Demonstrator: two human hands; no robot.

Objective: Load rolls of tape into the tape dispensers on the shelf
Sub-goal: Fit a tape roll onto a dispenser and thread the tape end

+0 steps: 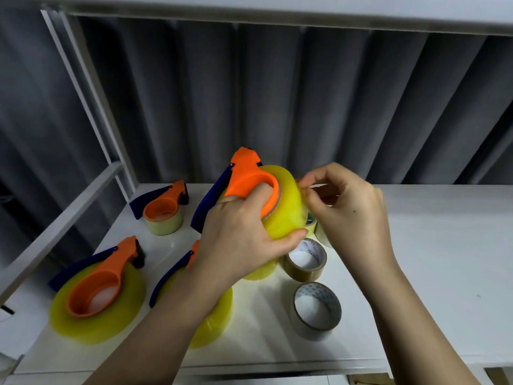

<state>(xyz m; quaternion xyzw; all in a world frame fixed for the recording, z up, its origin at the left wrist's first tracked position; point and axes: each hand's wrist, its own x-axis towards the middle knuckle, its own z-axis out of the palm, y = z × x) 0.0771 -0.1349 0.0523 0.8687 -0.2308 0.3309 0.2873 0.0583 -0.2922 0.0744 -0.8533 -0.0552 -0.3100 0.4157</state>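
Dispensers to the left, loose rolls to the right, all on the shelf (430,245).
Three loaded dispensers sit at back left (163,209), front left (97,287) and front centre (194,295); two loose rolls (305,262) (316,309) lie just right of them, one before the other.

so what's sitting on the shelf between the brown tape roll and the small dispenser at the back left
In the head view, the left hand crosses that stretch, holding up an orange dispenser with a yellow tape roll; the white shelf beneath is mostly hidden.
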